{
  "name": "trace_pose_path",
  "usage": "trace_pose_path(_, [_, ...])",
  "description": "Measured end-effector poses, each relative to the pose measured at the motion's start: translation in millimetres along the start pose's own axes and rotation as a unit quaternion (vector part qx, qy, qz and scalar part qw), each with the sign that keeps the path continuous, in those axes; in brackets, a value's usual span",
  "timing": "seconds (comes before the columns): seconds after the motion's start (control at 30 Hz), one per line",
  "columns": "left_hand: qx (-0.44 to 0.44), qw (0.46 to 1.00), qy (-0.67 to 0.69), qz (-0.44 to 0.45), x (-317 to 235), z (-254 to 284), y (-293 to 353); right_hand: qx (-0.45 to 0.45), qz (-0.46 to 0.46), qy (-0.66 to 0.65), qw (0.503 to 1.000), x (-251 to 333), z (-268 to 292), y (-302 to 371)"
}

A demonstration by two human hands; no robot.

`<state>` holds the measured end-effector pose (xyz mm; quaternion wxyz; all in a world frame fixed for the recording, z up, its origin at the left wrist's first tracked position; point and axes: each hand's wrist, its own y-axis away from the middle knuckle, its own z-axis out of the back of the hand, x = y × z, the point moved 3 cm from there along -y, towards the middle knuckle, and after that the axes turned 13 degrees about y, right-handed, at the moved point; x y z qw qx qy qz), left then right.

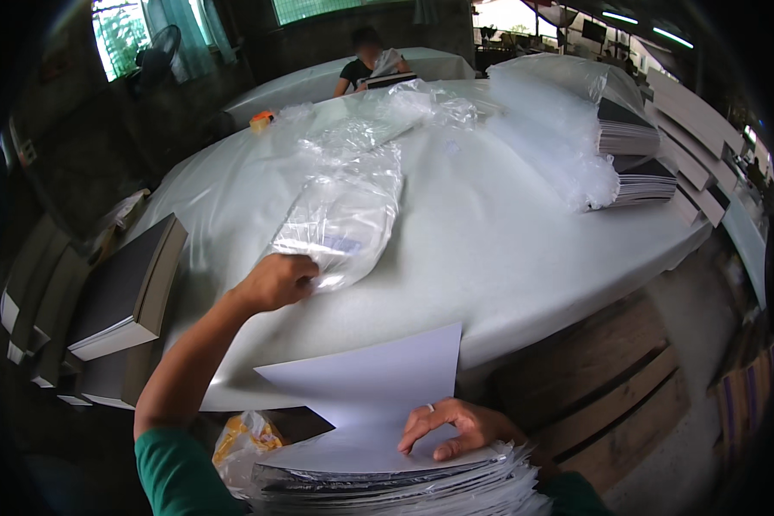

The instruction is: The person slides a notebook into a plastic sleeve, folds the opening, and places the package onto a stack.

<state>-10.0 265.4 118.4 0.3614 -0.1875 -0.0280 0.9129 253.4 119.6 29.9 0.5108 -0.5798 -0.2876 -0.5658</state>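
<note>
My left hand (279, 282) is closed at the near edge of a clear plastic bag (353, 215), which lies flat and crinkled on the covered table. A small bluish patch shows through the plastic. In front of me, my right hand (460, 426), with a ring on one finger, rests with curved, parted fingers on a white sheet (378, 378). That sheet is bent, its far part standing up against the table's front edge. Beneath it sits a thick stack of plastic-wrapped dark-edged sheets (396, 490).
Dark-covered thick blocks (129, 288) are piled at the left. Plastic bags (550, 129) and stacked dark boards (636, 185) lie at the far right of the table (490, 267). An orange tape dispenser (261, 121) stands farther back. Another person (371, 64) sits across the table.
</note>
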Motion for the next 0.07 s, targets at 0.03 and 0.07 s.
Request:
trace_pose_path(0.03, [-0.005, 1.0, -0.017, 0.022, 8.5, 9.0, 30.9, 0.003, -0.002, 0.001, 1.0, 2.4, -0.5, -0.2])
trace_pose_path(0.07, [-0.026, 0.999, -0.014, 0.035, 22.5, 23.4, 57.6, -0.01, -0.039, 0.012, 0.999, 7.3, 4.3, 1.3])
